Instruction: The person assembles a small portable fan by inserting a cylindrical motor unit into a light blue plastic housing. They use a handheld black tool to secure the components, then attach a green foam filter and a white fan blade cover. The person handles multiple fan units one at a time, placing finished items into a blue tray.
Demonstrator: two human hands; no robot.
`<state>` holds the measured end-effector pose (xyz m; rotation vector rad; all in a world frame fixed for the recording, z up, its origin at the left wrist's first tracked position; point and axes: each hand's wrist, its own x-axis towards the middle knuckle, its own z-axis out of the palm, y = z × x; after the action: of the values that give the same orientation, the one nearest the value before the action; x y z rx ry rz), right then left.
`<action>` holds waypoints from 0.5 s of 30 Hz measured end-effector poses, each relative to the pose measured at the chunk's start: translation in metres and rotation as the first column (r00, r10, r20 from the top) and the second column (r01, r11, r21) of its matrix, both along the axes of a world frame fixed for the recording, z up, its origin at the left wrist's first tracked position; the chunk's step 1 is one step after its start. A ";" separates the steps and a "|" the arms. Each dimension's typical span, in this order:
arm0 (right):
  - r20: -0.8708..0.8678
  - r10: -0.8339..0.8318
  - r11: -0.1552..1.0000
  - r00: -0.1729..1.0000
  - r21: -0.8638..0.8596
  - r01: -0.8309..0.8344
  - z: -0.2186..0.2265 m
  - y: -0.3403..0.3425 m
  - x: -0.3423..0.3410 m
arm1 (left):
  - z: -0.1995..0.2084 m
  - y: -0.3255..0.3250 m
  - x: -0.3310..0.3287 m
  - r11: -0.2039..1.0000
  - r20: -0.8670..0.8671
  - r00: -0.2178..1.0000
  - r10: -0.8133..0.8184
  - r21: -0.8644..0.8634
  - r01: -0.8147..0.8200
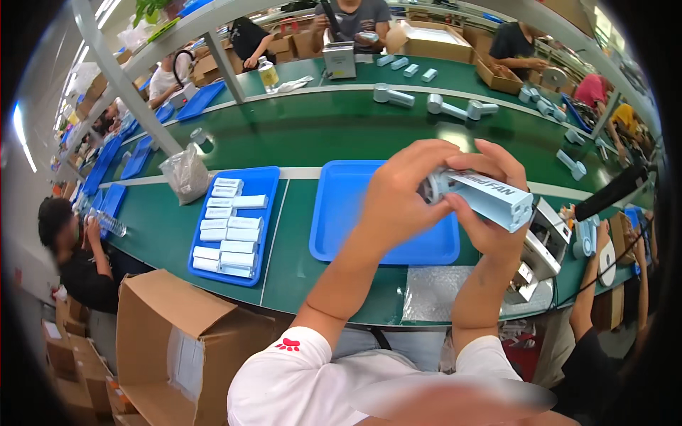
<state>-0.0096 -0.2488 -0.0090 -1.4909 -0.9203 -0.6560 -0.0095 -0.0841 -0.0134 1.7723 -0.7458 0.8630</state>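
Note:
Both of my hands are raised over a blue tray [328, 234] and hold one light-blue handheld fan housing [501, 201] with dark lettering on its side. My left hand [408, 186] closes around its rounded end, covering much of it. Fingers of my right hand [506, 238] wrap the longer boxy part, with the thumb underneath. The box-shaped end points right and toward me and looks hollow along one side. To the left, a second blue tray [266, 186] carries several pale-blue and white rectangular fan casings [243, 234], laid in rows.
Bubble wrap [433, 295] lies at the front edge, beside a white bench device [545, 245] with cables. A plastic bag [186, 174] stands behind the left tray; an open cardboard box [167, 334] is below. Fan parts [447, 108] sit on the green conveyor [298, 131]. Co-workers surround the line.

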 end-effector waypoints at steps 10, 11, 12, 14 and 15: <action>0.034 -0.021 0.975 0.999 0.221 0.013 -0.007 0.004 0.013 | 0.005 -0.013 0.005 0.987 0.108 0.988 0.111 -0.124 -0.097; 0.041 0.012 0.971 0.999 0.239 -0.022 -0.008 0.004 0.014 | 0.002 -0.011 0.008 0.993 0.116 0.988 0.098 -0.083 -0.089; 0.064 0.059 0.960 0.996 0.270 -0.074 -0.005 0.005 0.015 | 0.002 -0.007 0.008 0.994 0.023 1.000 0.007 -0.107 -0.005; 0.092 0.062 0.957 0.994 0.276 -0.085 -0.005 0.006 0.016 | -0.001 -0.002 0.007 0.972 -0.157 0.971 -0.178 -0.180 0.149; 0.119 0.069 0.961 0.991 0.260 -0.098 -0.005 0.006 0.018 | -0.003 -0.002 0.007 0.929 -0.218 0.929 -0.301 -0.286 0.234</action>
<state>0.0083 -0.2433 -0.0137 -1.1815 -0.9337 -0.7722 -0.0021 -0.0865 -0.0160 1.4737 -0.6547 0.5042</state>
